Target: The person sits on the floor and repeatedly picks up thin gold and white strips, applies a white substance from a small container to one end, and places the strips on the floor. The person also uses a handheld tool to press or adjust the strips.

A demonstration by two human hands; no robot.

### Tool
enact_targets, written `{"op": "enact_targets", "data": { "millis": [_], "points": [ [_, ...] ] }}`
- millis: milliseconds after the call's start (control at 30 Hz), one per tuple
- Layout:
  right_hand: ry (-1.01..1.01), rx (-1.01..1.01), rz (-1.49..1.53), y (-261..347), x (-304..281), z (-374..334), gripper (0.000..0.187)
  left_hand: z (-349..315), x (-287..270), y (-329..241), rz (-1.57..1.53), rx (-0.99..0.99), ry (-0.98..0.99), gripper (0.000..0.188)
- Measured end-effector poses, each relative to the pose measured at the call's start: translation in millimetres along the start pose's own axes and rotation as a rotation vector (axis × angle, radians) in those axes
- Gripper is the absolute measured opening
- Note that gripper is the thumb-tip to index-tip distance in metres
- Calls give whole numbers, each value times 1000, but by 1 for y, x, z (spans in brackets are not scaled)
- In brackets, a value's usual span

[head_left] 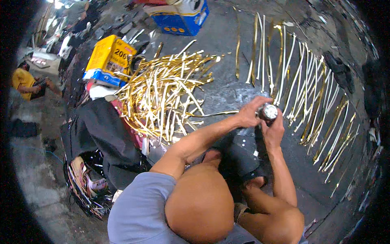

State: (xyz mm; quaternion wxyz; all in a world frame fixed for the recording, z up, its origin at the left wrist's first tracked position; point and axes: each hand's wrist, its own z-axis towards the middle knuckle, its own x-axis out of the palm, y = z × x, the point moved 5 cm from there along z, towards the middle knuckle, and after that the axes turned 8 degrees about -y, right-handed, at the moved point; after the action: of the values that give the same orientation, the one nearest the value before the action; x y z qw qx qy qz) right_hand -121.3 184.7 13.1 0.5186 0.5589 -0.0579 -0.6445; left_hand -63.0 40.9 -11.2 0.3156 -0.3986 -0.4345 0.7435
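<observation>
Both my hands are closed round a small dark cylinder with a shiny silver round top (pixel 269 112), held just above the dark floor sheet. My left hand (pixel 250 113) grips its left and far side. From the near and right side, my right hand (pixel 273 131) curls round it. A gold-and-white strip (pixel 217 113) runs from a tangled heap of such strips (pixel 160 97) to near my left wrist; whether I hold its end is hidden. Right of my hands, many gold and white strips (pixel 310 93) lie spread in a long fanned row.
A yellow-and-blue box (pixel 109 61) stands behind the heap, and a blue box (pixel 180 18) farther back. Black cloth (pixel 101 130) lies at left, by a dark bag of scraps (pixel 91 183). A dark sandal-like object (pixel 338 69) is far right. Another person in yellow (pixel 25 83) sits far left.
</observation>
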Motion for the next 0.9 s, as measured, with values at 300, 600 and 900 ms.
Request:
{"op": "enact_targets", "data": {
  "millis": [300,600,900],
  "points": [
    [217,334,94,-59,21,20,47,3,-7,-12,37,-169,89,61],
    [44,751,167,-158,55,6,22,17,23,-15,69,-114,113,55],
    [-65,1068,1176,-66,-102,66,12,10,5,-5,113,-81,141,51]
  ]
}}
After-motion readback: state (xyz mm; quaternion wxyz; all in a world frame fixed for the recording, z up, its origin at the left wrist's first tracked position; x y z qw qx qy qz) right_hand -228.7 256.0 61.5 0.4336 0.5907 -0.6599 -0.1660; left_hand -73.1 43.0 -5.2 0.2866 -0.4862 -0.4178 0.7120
